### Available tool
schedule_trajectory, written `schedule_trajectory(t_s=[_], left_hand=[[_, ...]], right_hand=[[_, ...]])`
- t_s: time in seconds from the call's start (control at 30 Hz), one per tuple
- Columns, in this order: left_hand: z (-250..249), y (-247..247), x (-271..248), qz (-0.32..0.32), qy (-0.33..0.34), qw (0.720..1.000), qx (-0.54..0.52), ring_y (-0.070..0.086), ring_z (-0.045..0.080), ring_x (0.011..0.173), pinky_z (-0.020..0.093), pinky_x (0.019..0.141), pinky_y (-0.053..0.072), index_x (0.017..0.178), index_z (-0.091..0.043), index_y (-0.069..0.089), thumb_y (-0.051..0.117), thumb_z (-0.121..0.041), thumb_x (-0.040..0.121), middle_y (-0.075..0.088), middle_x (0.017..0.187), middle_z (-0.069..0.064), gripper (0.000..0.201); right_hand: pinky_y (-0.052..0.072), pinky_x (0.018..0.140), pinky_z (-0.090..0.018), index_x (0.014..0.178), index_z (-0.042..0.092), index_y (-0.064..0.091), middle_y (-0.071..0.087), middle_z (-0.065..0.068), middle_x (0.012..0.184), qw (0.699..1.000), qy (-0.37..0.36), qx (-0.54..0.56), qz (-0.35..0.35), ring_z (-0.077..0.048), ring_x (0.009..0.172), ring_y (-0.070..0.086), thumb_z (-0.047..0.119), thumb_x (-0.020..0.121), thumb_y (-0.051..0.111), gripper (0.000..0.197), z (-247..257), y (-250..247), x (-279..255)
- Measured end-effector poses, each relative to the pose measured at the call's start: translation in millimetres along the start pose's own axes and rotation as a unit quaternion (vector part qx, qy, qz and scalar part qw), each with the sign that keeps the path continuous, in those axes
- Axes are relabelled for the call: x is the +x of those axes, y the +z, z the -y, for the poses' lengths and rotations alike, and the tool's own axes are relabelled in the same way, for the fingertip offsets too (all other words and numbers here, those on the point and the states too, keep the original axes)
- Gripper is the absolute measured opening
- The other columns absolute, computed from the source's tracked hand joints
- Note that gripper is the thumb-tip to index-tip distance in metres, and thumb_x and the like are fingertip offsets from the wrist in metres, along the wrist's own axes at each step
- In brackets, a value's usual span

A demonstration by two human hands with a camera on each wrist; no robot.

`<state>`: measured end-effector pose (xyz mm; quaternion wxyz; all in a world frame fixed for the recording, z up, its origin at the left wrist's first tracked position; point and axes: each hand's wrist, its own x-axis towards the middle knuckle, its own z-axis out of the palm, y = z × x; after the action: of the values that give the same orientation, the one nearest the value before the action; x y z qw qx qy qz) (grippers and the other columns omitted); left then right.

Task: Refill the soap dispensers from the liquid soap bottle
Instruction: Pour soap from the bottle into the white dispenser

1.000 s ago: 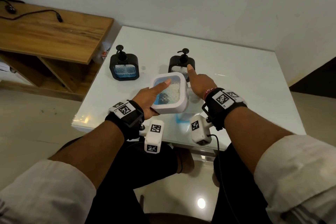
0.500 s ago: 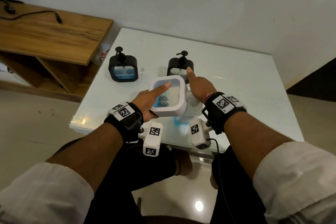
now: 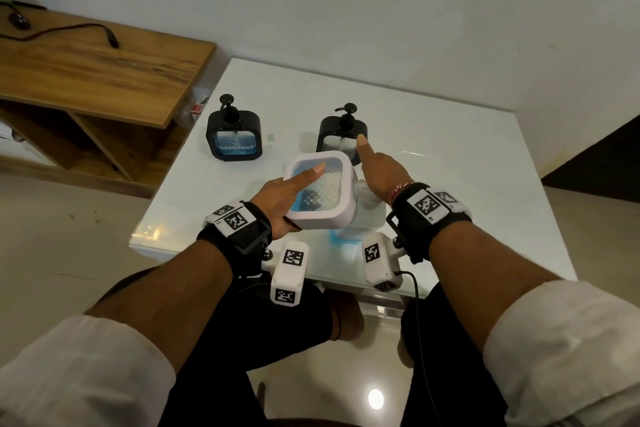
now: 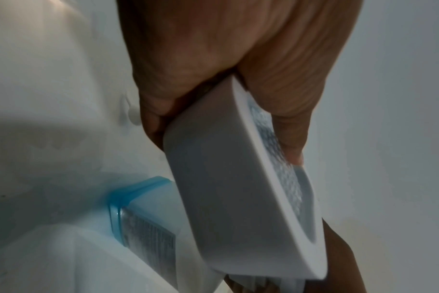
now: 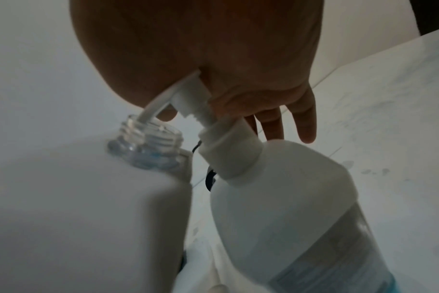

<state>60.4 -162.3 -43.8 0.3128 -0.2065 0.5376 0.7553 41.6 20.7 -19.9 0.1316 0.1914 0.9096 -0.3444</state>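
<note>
Sitting at a white table (image 3: 433, 163), a person fills a soap holder. The table is the biggest thing, and everything stands on it or hangs just over it.

Next comes the liquid soap bottle (image 5: 288, 208). It stands near the front edge of the table, white with a blue bottom, so its pump is easy to press from above.

The white dispenser (image 3: 320, 196) is tipped on its side and held right beside the bottle. Its open clear neck (image 5: 148, 136) sits under the pump spout (image 5: 153, 107), so I think the soap goes straight in and does not spill.

Two black dispensers wait farther back. The left black dispenser (image 3: 234, 135) shows blue soap inside. The right black dispenser (image 3: 341, 135) is just behind the hands, and I cannot tell how full it is.

The left hand (image 3: 277, 196) wraps around the white dispenser, thumb on the window, to keep it tilted. The right hand (image 3: 379, 173) lies on the pump top with fingers straight, palm pushing down. It grips nothing.
</note>
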Motion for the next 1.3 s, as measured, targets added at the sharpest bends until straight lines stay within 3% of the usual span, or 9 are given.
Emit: schedule_trajectory(t_s=[0.2,0.37,0.53,0.67,0.83,0.97,1.03,1.13,1.3], left_hand=[[-1.8,-0.6,1.7,-0.005,-0.003,1.0,-0.001,0.07,0.035,0.113,0.058,0.095,0.056,0.129,-0.015,0.065,0.089,-0.042,0.055,0.073,0.122,0.014,0.082],[0.5,-1.3,2.9,-0.006,-0.009,1.0,0.001,0.071,0.034,0.11,0.056,0.091,0.058,0.131,-0.015,0.064,0.09,-0.043,0.052,0.073,0.123,0.014,0.087],[0.4,-1.6,1.9,-0.004,-0.007,1.0,-0.006,0.071,0.032,0.101,0.054,0.091,0.058,0.126,-0.015,0.065,0.087,-0.041,0.056,0.074,0.12,0.013,0.078],[0.5,-1.3,4.2,0.004,-0.008,1.0,-0.008,0.071,0.032,0.102,0.056,0.094,0.056,0.129,-0.015,0.066,0.088,-0.042,0.053,0.073,0.123,0.013,0.084],[3.3,-1.9,6.6,0.016,0.0,1.0,0.006,0.072,0.032,0.105,0.052,0.087,0.059,0.132,-0.015,0.065,0.087,-0.047,0.057,0.073,0.125,0.014,0.084],[0.8,-0.8,5.1,0.045,-0.009,0.999,0.02,0.069,0.035,0.115,0.059,0.1,0.053,0.134,-0.024,0.063,0.066,-0.078,0.066,0.073,0.125,0.011,0.087],[-0.2,-1.5,6.4,0.054,-0.02,0.998,0.012,0.069,0.034,0.116,0.056,0.097,0.055,0.136,-0.028,0.063,0.05,-0.086,0.076,0.072,0.128,0.01,0.085],[-1.1,-2.2,9.4,0.064,-0.028,0.998,-0.007,0.068,0.032,0.114,0.05,0.089,0.058,0.134,-0.029,0.064,0.031,-0.084,0.09,0.071,0.129,0.01,0.078],[-2.0,-3.3,10.6,0.079,-0.041,0.996,-0.03,0.064,0.033,0.121,0.051,0.096,0.053,0.136,-0.027,0.063,0.026,-0.085,0.091,0.07,0.132,0.011,0.082]], right_hand=[[0.031,0.094,-0.032,0.128,0.003,0.057,0.056,-0.017,0.133,1.0,0.002,0.026,0.014,-0.029,0.12,0.051,0.059,0.1,0.015,0.076,6.4,-3.9,-5.9],[0.032,0.094,-0.033,0.129,0.005,0.057,0.056,-0.015,0.135,0.999,0.023,0.024,0.029,-0.028,0.121,0.051,0.063,0.098,0.018,0.076,4.0,-1.0,-6.2],[0.033,0.106,-0.037,0.132,0.006,0.054,0.056,-0.018,0.132,0.993,-0.001,0.11,0.028,-0.027,0.117,0.052,0.057,0.101,0.013,0.073,7.4,-4.5,-10.2],[0.032,0.099,-0.033,0.136,0.008,0.05,0.054,-0.017,0.135,0.998,-0.005,0.064,0.02,-0.03,0.122,0.05,0.054,0.102,0.013,0.069,8.5,-4.4,-9.2],[0.032,0.088,-0.033,0.124,0.004,0.059,0.057,-0.017,0.13,0.999,0.02,-0.041,0.022,-0.03,0.117,0.053,0.063,0.098,0.013,0.079,2.6,-0.5,-1.9],[0.031,0.089,-0.033,0.121,0.005,0.06,0.059,-0.015,0.128,1.0,-0.012,-0.01,0.017,-0.028,0.113,0.053,0.06,0.099,0.013,0.076,5.1,-1.3,-5.9],[0.03,0.09,-0.032,0.119,0.005,0.06,0.058,-0.016,0.127,0.999,-0.03,0.011,0.027,-0.027,0.109,0.052,0.057,0.101,0.012,0.074,8.5,-3.7,-9.8],[0.03,0.091,-0.033,0.118,0.003,0.06,0.057,-0.016,0.127,0.999,-0.025,0.026,0.036,-0.026,0.108,0.051,0.057,0.101,0.012,0.074,8.5,-7.4,-10.1],[0.033,0.099,-0.036,0.126,0.005,0.06,0.057,-0.015,0.134,0.999,0.008,-0.018,0.034,-0.029,0.121,0.051,0.063,0.098,0.015,0.078,5.1,-3.5,-4.6]])
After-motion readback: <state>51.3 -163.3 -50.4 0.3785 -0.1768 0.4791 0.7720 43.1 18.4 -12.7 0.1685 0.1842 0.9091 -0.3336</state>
